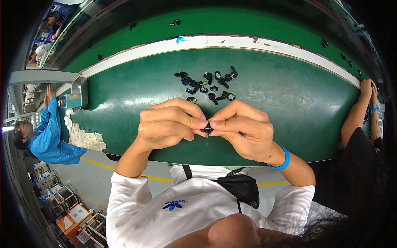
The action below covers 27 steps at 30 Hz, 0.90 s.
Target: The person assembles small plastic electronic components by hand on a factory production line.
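Between my two hands, over the near part of the green work table [289,99], is a small black earbud piece [207,129]. My left hand [169,124] pinches it from one side with thumb and fingertips. From the other side my right hand [246,130], with a blue band at the wrist, pinches it too. The fingertips cover most of the piece, so its exact shape is hidden. Just beyond my hands lies a loose group of black stemmed earbuds [223,83], several of them with shiny or coloured inner parts showing. One earbud [213,98] rests close to my right fingers.
Past a worn white ledge [231,41] runs a green belt [231,25] carrying scattered earbuds [175,22]. A metal tray [80,93] stands at the table's left end, near peeling tape [89,138]. A person in blue [53,132] works at left; another person's arm [355,113] rests at right.
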Motion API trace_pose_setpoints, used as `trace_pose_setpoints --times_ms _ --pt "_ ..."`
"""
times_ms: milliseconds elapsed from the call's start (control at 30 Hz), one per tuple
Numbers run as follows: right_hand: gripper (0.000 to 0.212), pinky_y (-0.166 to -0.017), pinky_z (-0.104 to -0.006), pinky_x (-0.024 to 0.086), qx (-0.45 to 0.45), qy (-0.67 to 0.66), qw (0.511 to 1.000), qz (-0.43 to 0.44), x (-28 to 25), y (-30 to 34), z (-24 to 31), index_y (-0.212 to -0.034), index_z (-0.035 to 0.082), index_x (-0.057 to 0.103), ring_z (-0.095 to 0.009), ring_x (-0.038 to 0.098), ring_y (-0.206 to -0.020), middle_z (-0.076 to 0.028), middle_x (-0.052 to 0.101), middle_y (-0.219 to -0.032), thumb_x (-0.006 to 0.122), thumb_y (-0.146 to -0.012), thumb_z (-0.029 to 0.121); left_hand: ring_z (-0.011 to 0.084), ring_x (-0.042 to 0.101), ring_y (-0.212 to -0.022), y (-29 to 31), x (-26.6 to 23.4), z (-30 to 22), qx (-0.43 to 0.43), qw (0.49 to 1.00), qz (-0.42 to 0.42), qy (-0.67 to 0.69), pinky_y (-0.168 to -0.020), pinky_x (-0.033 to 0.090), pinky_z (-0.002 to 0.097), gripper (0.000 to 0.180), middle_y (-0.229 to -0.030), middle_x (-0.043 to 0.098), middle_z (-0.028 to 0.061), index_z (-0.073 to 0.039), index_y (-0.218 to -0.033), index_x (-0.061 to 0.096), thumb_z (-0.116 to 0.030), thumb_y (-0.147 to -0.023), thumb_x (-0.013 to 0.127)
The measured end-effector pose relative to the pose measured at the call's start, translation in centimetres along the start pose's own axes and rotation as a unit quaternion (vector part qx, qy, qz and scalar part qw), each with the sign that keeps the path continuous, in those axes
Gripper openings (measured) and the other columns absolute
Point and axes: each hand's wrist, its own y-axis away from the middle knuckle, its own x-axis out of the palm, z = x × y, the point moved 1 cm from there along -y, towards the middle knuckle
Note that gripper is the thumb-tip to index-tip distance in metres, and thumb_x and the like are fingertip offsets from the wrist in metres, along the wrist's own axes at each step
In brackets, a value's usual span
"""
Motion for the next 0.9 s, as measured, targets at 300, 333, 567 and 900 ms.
trace_pose_setpoints --times_ms 300,333,567,900 --pt "0.013 -0.059 -0.0264 0.056 -0.007 -0.011 1.000 -0.013 -0.17 -0.08 0.09 -0.089 -0.005 0.071 -0.019 0.068 -0.072 -0.017 0.067 -0.087 0.075 -0.076 -0.007 0.0297 0.067 -0.083 0.11 0.24 0.26 0.018 0.999 -0.026 0.006 -0.064 0.061 0.0344 0.020 -0.085 0.068 0.0153 0.003 -0.068 0.063 0.020 -0.057 0.066" --pt "0.013 -0.060 -0.0265 0.056 -0.007 -0.011 1.000 -0.009 -0.20 -0.14 0.13 -0.089 -0.005 0.071 -0.019 0.068 -0.073 -0.017 0.067 -0.088 0.075 -0.076 -0.007 0.0297 0.067 -0.083 0.22 0.26 0.30 0.018 1.000 -0.025 0.005 -0.064 0.061 0.0344 0.020 -0.085 0.068 0.0153 0.003 -0.068 0.063 0.020 -0.057 0.066" --pt "0.011 -0.060 -0.0268 0.057 0.009 -0.034 0.999 -0.003 -0.29 -0.12 0.24 -0.088 -0.006 0.071 -0.019 0.068 -0.073 -0.017 0.067 -0.089 0.073 -0.078 -0.007 0.0288 0.068 -0.082 0.10 0.33 0.33 0.032 0.999 -0.026 0.000 -0.063 0.059 0.0327 0.019 -0.086 0.069 0.0138 0.000 -0.065 0.061 0.015 -0.058 0.072" --pt "0.012 -0.061 -0.0277 0.057 0.014 -0.040 0.999 0.009 -0.23 0.36 0.06 -0.089 -0.006 0.070 -0.020 0.069 -0.073 -0.018 0.067 -0.089 0.074 -0.078 -0.005 0.0287 0.068 -0.080 0.21 0.28 0.12 0.039 0.999 -0.012 -0.005 -0.061 0.059 0.0316 0.020 -0.084 0.069 0.0139 0.000 -0.064 0.061 0.014 -0.058 0.074"
